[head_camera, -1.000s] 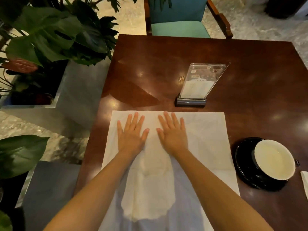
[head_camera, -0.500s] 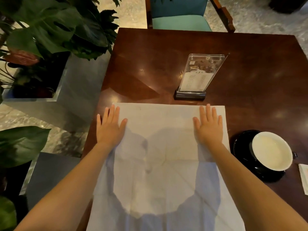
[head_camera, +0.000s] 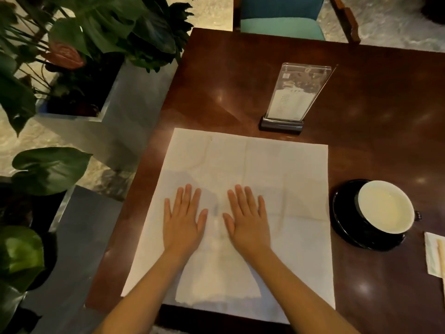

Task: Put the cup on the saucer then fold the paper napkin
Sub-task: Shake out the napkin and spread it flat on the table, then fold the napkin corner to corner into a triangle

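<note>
A large white paper napkin lies spread flat and unfolded on the dark wooden table; crease lines cross it. My left hand and my right hand rest palm down on its middle, side by side, fingers spread, holding nothing. To the right of the napkin, a black cup with a white inside stands on a black saucer.
A clear acrylic menu stand is just beyond the napkin's far edge. A small white packet with a wooden stick lies at the right edge. Potted plants stand left of the table. A teal chair faces the far side.
Half a second ago my hands were apart near the napkin's far corners; they have slid back toward me and together at its middle.
</note>
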